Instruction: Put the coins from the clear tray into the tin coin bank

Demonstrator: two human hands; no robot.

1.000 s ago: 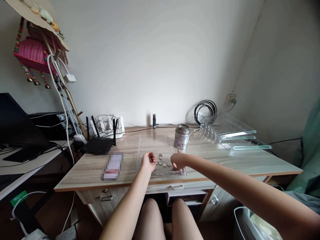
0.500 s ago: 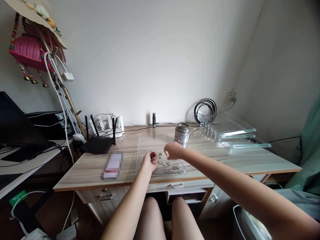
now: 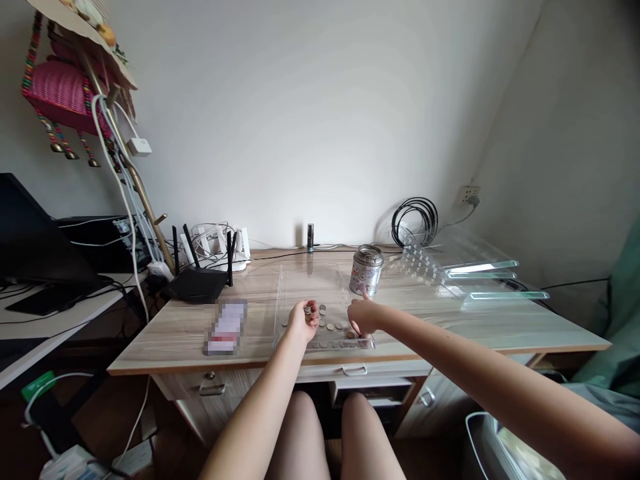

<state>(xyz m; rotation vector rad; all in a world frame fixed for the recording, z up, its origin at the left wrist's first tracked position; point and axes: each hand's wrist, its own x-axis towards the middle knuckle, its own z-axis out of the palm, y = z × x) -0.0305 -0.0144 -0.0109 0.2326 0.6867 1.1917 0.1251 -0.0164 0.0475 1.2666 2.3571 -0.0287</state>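
Observation:
My left hand (image 3: 305, 321) is cupped palm up over the clear plastic tray (image 3: 278, 300), fingers curled around silver coins (image 3: 308, 311). Knuckles up, my right hand (image 3: 364, 315) is at the tray's right side. Its bent fingertips are down at a brownish coin (image 3: 351, 335) and appear to pinch it. Several more coins (image 3: 331, 327) lie scattered in the front half of the tray. Just behind my right hand stands a silver patterned tin (image 3: 367, 270), upright with a round lid.
A pixelated flat item (image 3: 225, 327) and a black router (image 3: 197, 285) are on the left of the wooden desk (image 3: 450, 320). Stacked clear acrylic trays (image 3: 480, 270) and a black cable coil (image 3: 415, 222) occupy the back right. A small dark bottle (image 3: 311, 238) stands by the wall.
My right hand has moved right and down, from above the middle of the tray to the brownish coin. My left hand stays cupped, its coins now more visible. The view has shifted slightly.

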